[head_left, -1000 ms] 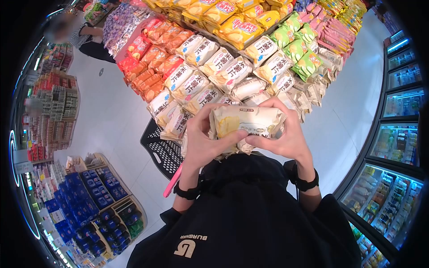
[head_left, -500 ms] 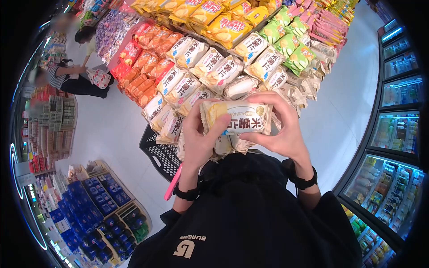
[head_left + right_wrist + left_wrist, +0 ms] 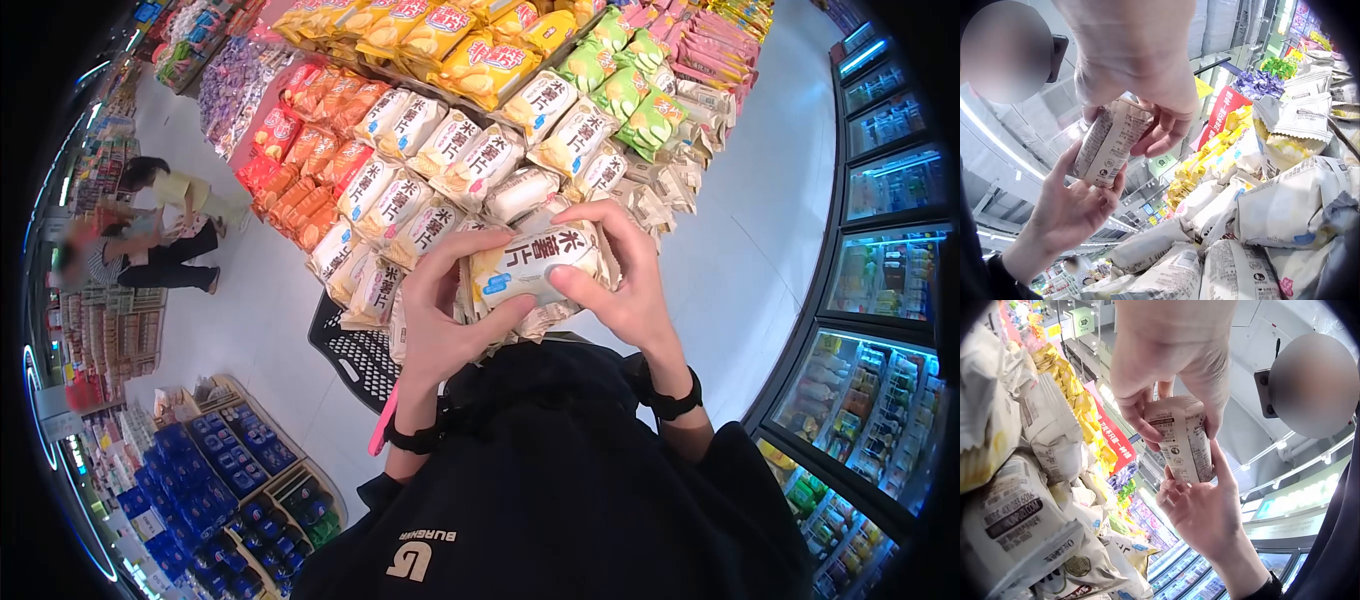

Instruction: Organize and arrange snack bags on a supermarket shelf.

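Note:
Both hands hold a cream-and-white pack of chips (image 3: pixel 535 262) in front of the chest, above the front of the display. Dark Chinese lettering runs along its face, with a blue mark below. My left hand (image 3: pixel 432 315) grips one end, fingers over the top and thumb along the lower edge. At the other end my right hand (image 3: pixel 632 290) has its thumb pressed on the printed face and its fingers over the far edge. Both wrist views show small print on the back of the pack (image 3: pixel 1184 445). Similar cream packs (image 3: pixel 460 145) lie heaped just beyond the hands.
Orange-red packs (image 3: pixel 300 180), yellow packs (image 3: pixel 485 65) and green packs (image 3: pixel 630 100) fill the rest of the display. A black perforated basket (image 3: pixel 355 350) is beside the left forearm. Lit glass-door coolers (image 3: pixel 880 270) line the right; two people (image 3: pixel 175 225) are at the left.
The pack has turned in the hands, its lettering moving toward the top. My right thumb has shifted from the lower edge onto its face. At the left, the people have come further into view.

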